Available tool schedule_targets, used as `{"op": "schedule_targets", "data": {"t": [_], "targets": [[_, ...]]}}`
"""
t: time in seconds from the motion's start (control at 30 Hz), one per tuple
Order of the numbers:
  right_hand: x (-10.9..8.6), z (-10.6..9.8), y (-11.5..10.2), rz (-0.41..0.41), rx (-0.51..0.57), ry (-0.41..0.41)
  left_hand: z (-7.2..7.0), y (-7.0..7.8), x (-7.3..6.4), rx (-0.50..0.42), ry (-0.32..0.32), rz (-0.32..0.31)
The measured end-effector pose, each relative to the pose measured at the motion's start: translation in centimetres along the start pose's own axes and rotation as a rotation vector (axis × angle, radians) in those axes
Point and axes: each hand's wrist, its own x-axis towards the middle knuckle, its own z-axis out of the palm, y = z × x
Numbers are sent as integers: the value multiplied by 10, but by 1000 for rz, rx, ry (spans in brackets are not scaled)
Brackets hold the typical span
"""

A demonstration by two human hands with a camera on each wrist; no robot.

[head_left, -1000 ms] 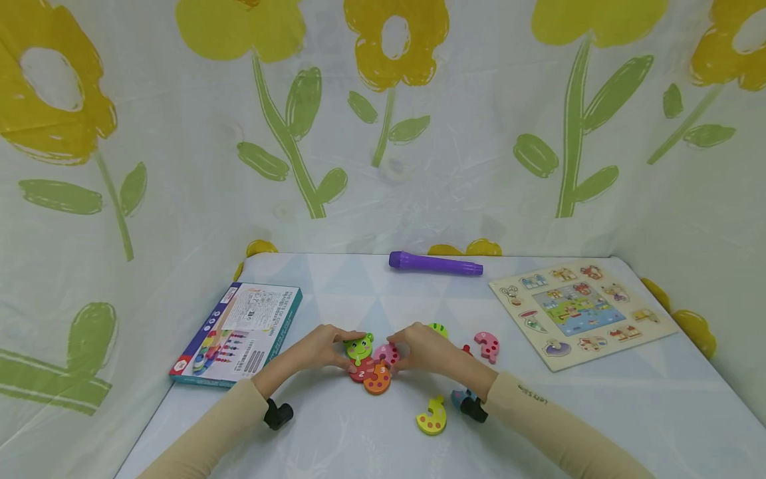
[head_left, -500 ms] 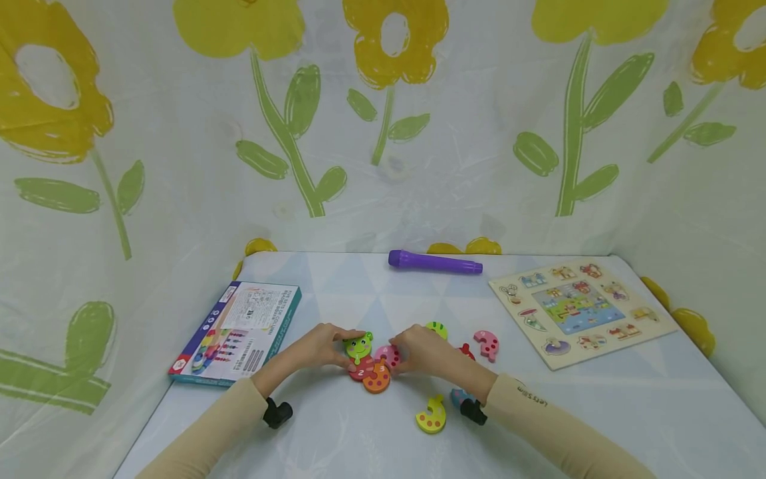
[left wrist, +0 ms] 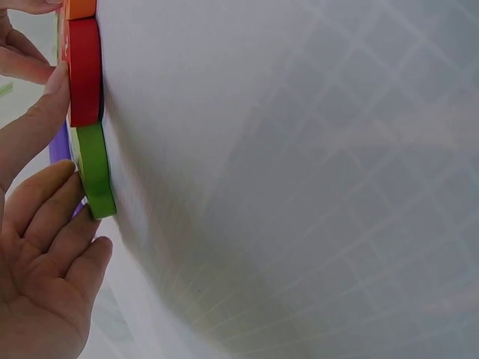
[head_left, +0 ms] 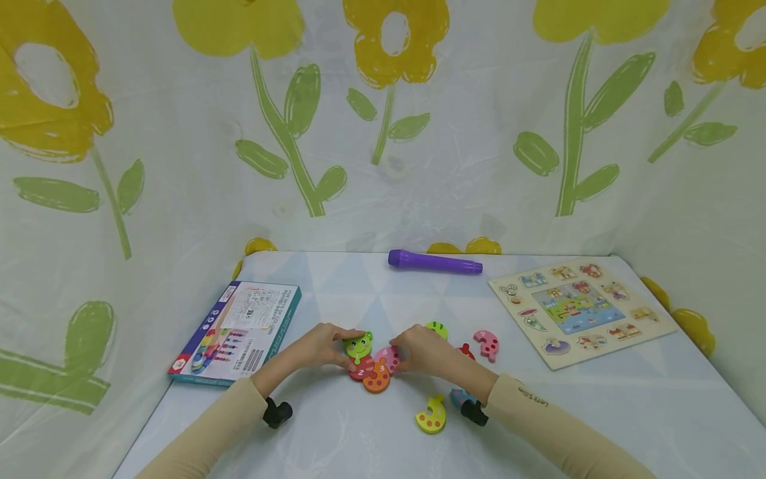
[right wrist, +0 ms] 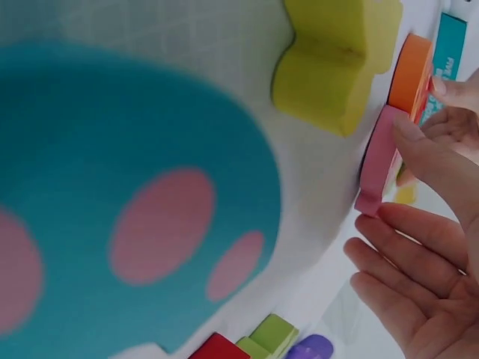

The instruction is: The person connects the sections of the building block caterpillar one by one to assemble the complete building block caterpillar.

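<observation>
A caterpillar puzzle of flat, numbered pieces lies at the middle front of the table. Its smiling green head (head_left: 359, 347) joins a red piece (head_left: 361, 368) marked 2, with an orange piece (head_left: 377, 378) marked 3 beside that. My left hand (head_left: 325, 346) grips the head end, thumb on the red piece's side and fingers against the green edge (left wrist: 96, 168). From the other side, my right hand (head_left: 421, 349) pinches the pink piece (right wrist: 380, 153), marked 4, between thumb and fingers. That pink piece sits right against the orange one.
Loose pieces lie to the right: yellow (head_left: 432, 416), blue (head_left: 463, 398) partly behind the wrist camera, pink (head_left: 488, 346), red (head_left: 467, 351) and green (head_left: 439, 329). A boxed toy (head_left: 245, 332) is at left, a purple microphone (head_left: 435, 262) at back, a wooden puzzle board (head_left: 580, 313) at right.
The pink piece has turned slightly in my right fingers and settled against the orange piece, so its number 4 now shows. My left hand has stayed in place.
</observation>
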Motion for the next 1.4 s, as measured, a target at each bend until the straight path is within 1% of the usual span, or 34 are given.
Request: {"op": "schedule_targets", "data": {"t": [0.2,0.43,0.6,0.7,0.8,0.93,1.03,1.17,1.27,1.4], "targets": [[1,1,1,-11,-8,-8,-1,0,1,8,-3,0],[0,-2,3,-15,16,-24,-2,-1,0,35,-23,45],[-3,-4,3,-19,50,-11,-4,-2,-3,69,-26,60],[-5,-6,4,-10,69,1,-4,0,-6,80,-15,69],[-8,-9,6,-11,91,9,-3,1,-9,89,3,65],[-13,-12,10,-23,122,19,-1,4,-11,82,33,49],[-17,-14,12,-28,146,30,2,8,-11,65,49,51],[-24,-15,15,-46,158,52,6,13,-10,58,60,47],[-30,-16,16,-46,164,66,8,14,-11,69,66,38],[-37,-16,17,-40,163,79,9,15,-12,87,72,42]]}}
